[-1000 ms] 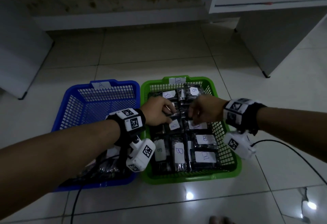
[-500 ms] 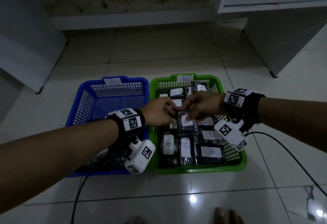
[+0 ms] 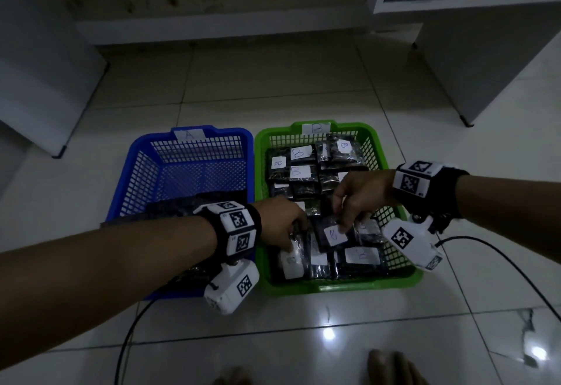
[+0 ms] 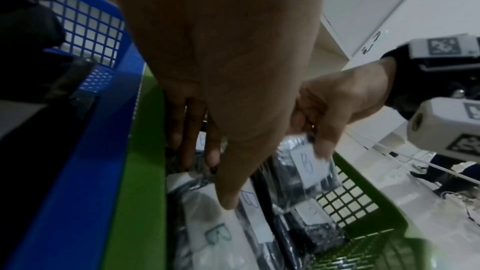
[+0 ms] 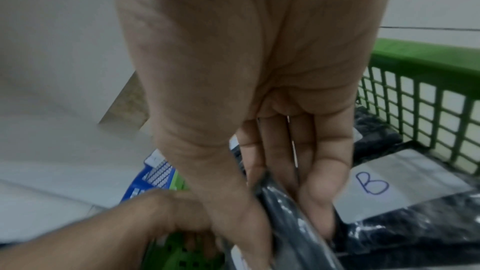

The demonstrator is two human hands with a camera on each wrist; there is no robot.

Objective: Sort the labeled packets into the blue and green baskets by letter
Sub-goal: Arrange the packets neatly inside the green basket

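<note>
A blue basket [image 3: 233, 133] tagged A stands left of a green basket [image 3: 349, 286] tagged B. The green one is full of dark packets with white B labels. My right hand [image 3: 346, 223] pinches one B packet [image 3: 332, 235] by its top edge, just above the near rows; the right wrist view shows thumb and fingers [image 5: 319, 202] clamped on that packet [image 5: 291, 233]. My left hand [image 3: 282, 220] reaches into the green basket's near-left corner. In the left wrist view its fingers [image 4: 210, 157] point straight down among the packets and its thumb touches one.
Dark packets [image 3: 182, 202] lie in the near part of the blue basket. White cabinets [image 3: 45, 87] stand left and right on the tiled floor. A black cable [image 3: 491, 260] trails from my right wrist, and toes [image 3: 394, 366] show at the bottom edge.
Both hands have come toward the near side of the green basket. The right hand has lowered the B packet, and the left hand has left it and dropped onto the near-left packets.
</note>
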